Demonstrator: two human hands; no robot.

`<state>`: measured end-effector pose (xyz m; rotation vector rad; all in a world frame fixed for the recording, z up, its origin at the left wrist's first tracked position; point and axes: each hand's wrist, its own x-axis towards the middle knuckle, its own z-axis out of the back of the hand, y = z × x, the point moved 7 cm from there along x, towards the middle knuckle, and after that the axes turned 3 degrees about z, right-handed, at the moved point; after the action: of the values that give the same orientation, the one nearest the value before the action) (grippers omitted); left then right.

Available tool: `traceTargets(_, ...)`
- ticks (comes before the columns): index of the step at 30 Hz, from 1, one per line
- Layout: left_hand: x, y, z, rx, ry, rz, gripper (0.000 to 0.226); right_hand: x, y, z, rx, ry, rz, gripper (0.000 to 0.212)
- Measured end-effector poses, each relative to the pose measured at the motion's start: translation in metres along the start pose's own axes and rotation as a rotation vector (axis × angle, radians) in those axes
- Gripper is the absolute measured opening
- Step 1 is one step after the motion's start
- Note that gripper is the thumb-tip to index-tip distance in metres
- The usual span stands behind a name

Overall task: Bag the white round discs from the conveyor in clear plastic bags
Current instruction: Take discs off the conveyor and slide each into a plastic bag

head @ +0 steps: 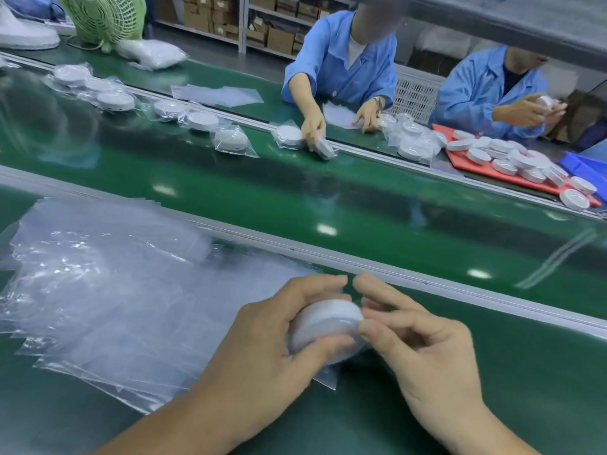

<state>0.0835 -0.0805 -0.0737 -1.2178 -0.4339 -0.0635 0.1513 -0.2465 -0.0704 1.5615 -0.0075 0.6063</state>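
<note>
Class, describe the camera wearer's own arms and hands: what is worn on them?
The left hand and right hand are ungloved, with no rings, watch or bracelet showing. Both arms are bare down to the frame edge, with no sleeves in view.

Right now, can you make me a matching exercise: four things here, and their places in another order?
1 fan
2 red tray
3 bag pile
4 disc

A in left hand and right hand
B far left, beyond the belt
C near left, on the table
D far right, under loose discs

Pairs: 1-B, 2-D, 3-C, 4-A
</note>
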Motion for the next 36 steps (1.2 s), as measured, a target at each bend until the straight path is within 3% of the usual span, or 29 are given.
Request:
traceTargets(3,0.001,-0.008,0.002,-0.004,-0.097,-0.090,0.017,-0.004,-0.009,-0.011,-0.024,0.158,-0.107,0.043)
traceTargets(5,0.002,-0.007,0.002,-0.043,-0.137,-0.071,0.014,-0.002,-0.013,-0.016,-0.068,0.208,-0.148,0.039)
traceTargets(7,0.004,-0.005,0.003,-0.011,-0.142,-0.045,0.010,0.007,-0.009,-0.020,-0.288,0.267,-0.062,0.043)
traceTargets(9,0.006,-0.004,0.008,0.188,-0.149,-0.067,0.018,0.029,-0.011,-0.019,-0.559,0.267,0.088,0.047)
traceTargets(11,0.008,0.000,0.012,0.516,-0.110,-0.110,0.028,0.072,-0.023,-0.005,-0.656,0.133,0.097,0.046)
traceTargets(13,0.009,0.005,0.011,0.772,-0.026,-0.153,0.030,0.130,-0.042,0.022,-0.610,-0.105,-0.044,0.044)
traceTargets(15,0.009,0.012,0.007,0.863,0.074,-0.176,0.028,0.186,-0.069,0.048,-0.497,-0.267,-0.289,0.040)
traceTargets(17,0.008,0.017,0.001,0.875,0.157,-0.175,0.024,0.223,-0.088,0.054,-0.501,-0.208,-0.443,0.033)
traceTargets(20,0.009,0.020,-0.002,0.859,0.205,-0.162,0.020,0.236,-0.105,0.037,-0.554,-0.018,-0.518,0.017)
traceTargets(26,0.012,0.016,0.000,0.873,0.148,-0.212,0.030,0.180,-0.090,0.001,-0.716,0.117,-0.276,0.018)
traceTargets(34,0.010,0.012,-0.001,0.849,0.148,-0.234,0.016,0.041,-0.037,0.011,-0.776,0.170,0.027,0.014)
traceTargets(36,0.010,0.011,0.000,0.811,0.124,-0.210,0.011,0.023,-0.037,0.009,-0.838,0.284,0.040,0.040)
